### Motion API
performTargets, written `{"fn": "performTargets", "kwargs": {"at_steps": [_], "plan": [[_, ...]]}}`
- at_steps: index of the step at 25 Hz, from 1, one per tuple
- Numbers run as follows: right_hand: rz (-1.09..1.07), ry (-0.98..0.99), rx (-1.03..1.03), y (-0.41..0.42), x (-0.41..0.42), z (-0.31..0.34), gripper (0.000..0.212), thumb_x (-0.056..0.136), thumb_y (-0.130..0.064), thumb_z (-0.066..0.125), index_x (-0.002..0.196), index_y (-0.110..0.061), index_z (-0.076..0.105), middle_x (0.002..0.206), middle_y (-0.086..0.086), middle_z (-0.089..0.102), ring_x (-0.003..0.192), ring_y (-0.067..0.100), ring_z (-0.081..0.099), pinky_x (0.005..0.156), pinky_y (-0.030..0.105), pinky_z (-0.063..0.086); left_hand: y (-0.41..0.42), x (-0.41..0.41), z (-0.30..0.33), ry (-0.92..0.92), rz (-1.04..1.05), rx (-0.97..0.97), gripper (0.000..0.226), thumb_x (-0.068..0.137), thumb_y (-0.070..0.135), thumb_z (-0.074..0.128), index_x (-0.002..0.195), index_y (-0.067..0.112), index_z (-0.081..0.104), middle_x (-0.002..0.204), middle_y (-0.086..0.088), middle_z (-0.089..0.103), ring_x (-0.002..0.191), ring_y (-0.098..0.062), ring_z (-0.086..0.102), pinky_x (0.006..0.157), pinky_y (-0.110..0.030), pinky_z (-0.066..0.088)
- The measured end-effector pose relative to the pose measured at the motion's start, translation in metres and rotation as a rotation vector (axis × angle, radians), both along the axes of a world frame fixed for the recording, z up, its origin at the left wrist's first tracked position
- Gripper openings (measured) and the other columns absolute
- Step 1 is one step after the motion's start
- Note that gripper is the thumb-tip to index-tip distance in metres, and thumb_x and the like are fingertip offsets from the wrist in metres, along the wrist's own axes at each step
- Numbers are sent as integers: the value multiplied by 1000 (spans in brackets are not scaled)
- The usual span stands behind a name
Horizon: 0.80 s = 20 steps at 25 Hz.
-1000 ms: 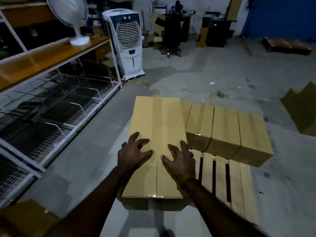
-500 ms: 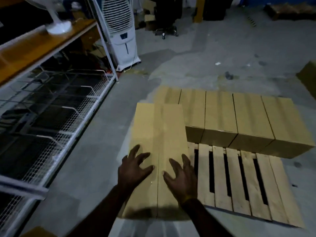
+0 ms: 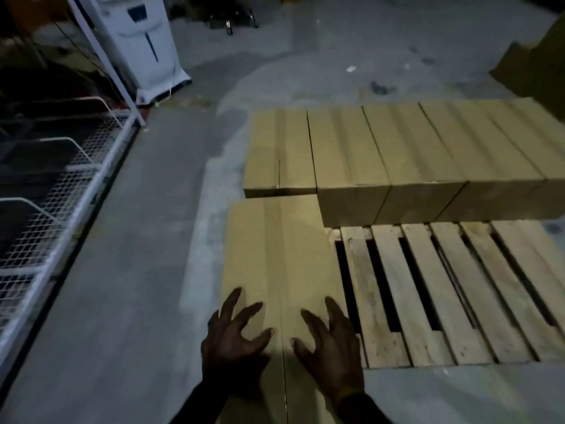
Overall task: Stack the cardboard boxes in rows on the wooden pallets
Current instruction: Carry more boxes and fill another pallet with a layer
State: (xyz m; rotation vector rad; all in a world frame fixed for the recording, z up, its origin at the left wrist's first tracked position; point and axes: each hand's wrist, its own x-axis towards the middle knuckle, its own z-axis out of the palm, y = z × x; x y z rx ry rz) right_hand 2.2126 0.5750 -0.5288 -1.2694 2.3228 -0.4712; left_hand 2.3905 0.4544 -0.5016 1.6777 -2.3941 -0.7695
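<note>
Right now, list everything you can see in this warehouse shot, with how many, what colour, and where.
Row of cardboard boxes: five, tan, side by side across the far part of the pallet.
Near cardboard box: one, tan, at the pallet's left end, in front of the row's leftmost box, under both hands.
Wooden pallet: one, pale wood, on the floor, near slats bare.
Air cooler: one, white, upper left on the floor.
Wire-mesh rack: one, white, along the left edge.
More cardboard: count unclear, tan, upper right edge.
Office chair base: one, dark, top centre.
Concrete floor: grey, stained.
Left hand: fingers spread, pressing on the near box top.
Right hand: fingers spread, on the same top.
</note>
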Motion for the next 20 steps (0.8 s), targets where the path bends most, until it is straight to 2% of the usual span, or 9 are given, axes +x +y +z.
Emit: {"fn": "performTargets", "kwargs": {"at_steps": [2, 7, 11, 14, 18, 20], "plan": [[4, 28, -15, -9, 2, -36, 68, 81, -78, 36, 144, -53, 31, 164, -10, -5, 148, 24, 14, 116, 46, 27, -12, 3, -38, 29, 2, 0, 71, 65, 93, 46, 130, 69, 37, 157, 34, 6, 140, -19, 38, 102, -48, 47], [-38, 54, -74, -16, -8, -97, 66, 79, -74, 46, 141, -51, 40, 164, -8, 5, 147, 29, 23, 112, 51, 32, -23, -5, -101, 101, -37, 28, 66, 66, 87, 56, 127, 69, 40, 156, 36, 9, 135, -18, 44, 99, -47, 50], [12, 87, -136, -20, -17, -105, 65, 79, -69, 50, 140, -47, 46, 164, -1, 11, 148, 32, 21, 112, 55, 32, -26, -12, -103, 93, -36, 7, 64, 73, 75, 63, 132, 62, 44, 160, 28, 11, 144, -21, 26, 106, -49, 43], [111, 115, -146, 0, -15, -97, 66, 80, -66, 53, 142, -44, 45, 165, 4, 11, 150, 35, 12, 111, 58, 32, -20, -1, -96, 22, -110, 51, 74, 71, 77, 63, 139, 61, 35, 162, 22, 3, 149, -23, 12, 110, -53, 37], [303, 174, -125, 44, -9, -87, 69, 78, -61, 58, 142, -41, 44, 163, 10, 17, 148, 39, 15, 100, 60, 44, 9, 27, -89, -68, -278, -21, 80, 68, 82, 59, 140, 60, 34, 164, 16, 4, 149, -29, 13, 100, -52, 47], [371, 175, -113, 58, -4, -87, 70, 77, -59, 58, 143, -40, 42, 162, 12, 19, 148, 38, 19, 99, 59, 45, 23, 37, -82, -136, -297, 14, 80, 67, 82, 59, 140, 60, 34, 163, 17, 3, 149, -29, 12, 97, -48, 52]]}}
